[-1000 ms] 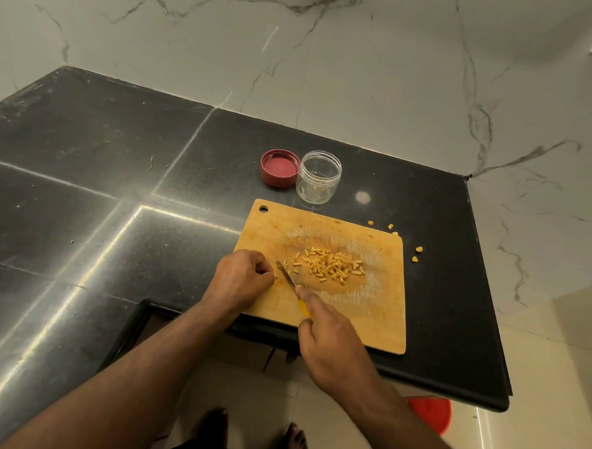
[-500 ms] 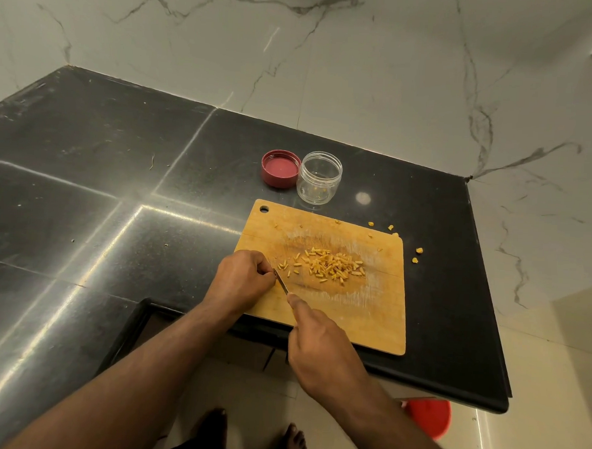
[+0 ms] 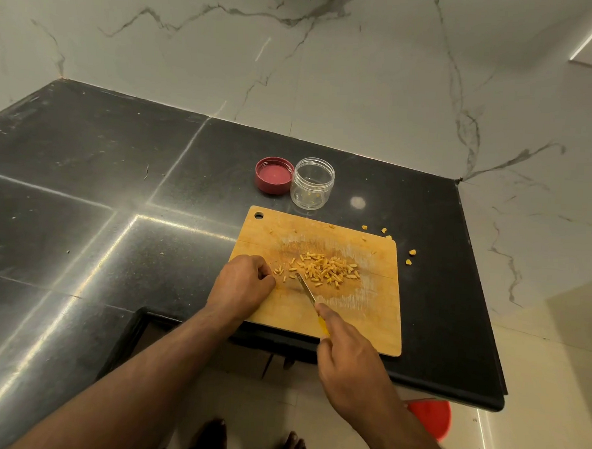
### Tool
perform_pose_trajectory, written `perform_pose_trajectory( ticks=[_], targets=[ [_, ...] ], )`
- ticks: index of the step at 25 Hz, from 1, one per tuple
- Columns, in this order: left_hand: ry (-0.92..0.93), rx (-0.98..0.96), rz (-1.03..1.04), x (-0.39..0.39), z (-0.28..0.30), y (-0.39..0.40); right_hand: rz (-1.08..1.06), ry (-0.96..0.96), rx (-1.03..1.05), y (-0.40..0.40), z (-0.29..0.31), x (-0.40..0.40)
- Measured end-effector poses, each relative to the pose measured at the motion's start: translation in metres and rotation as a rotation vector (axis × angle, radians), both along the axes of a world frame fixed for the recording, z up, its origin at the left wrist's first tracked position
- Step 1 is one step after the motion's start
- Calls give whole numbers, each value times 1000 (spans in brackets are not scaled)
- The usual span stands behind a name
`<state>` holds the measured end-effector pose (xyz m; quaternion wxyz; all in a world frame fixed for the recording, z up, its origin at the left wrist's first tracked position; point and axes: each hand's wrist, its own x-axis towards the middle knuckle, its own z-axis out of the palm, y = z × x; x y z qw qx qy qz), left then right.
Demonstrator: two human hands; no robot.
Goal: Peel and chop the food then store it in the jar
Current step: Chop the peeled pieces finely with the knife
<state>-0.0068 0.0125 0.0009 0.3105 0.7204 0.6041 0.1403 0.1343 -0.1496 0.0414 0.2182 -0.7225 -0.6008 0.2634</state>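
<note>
Since the knife (image 3: 305,288) tip is so close to the curled fingers (image 3: 264,270) of the left hand (image 3: 241,285), a finger could be nicked if the blade is slid sideways or the hand is shifted toward it. The left hand is bunched into a loose fist on the cutting board (image 3: 379,318); whether a bit of food is pinched under it can't be told. The knife's yellow handle is gripped in the right hand (image 3: 349,361), w/ one finger laid along the top. The chopped food (image 3: 324,272) is kept in a small pile at the middle of the board, just past the blade. More bits could be flicked off the board by a hard chop (a few stray pieces (image 3: 411,253) are already seen on the black counter (image 3: 84,185)). The jar (image 3: 312,183) could be knocked over by a careless arm, as it is light & open, beyond the board's far edge. The food is cut into short, thin, orange-yellow sticks, dry-looking. The board is flat wood, pale, scratched & stained. The jar is clear plastic, round, w/ a few bits inside. The lid (image 3: 274,174) is red, round & ridged, set upside down touching the jar. The counter is shiny, hard stone.
</note>
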Motion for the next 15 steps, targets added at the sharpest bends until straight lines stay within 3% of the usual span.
perform_pose_trajectory(
  ticks=[5,11,15],
  targets=[
    [-130,-76,-23,14,9,6,-32,59,-21,1,-4,-7],
    [-60,-66,-42,-8,8,16,-23,50,-82,2,-13,-7],
    [-124,-38,-171,-5,13,6,-208,279,-89,2,-9,7]
  ],
)
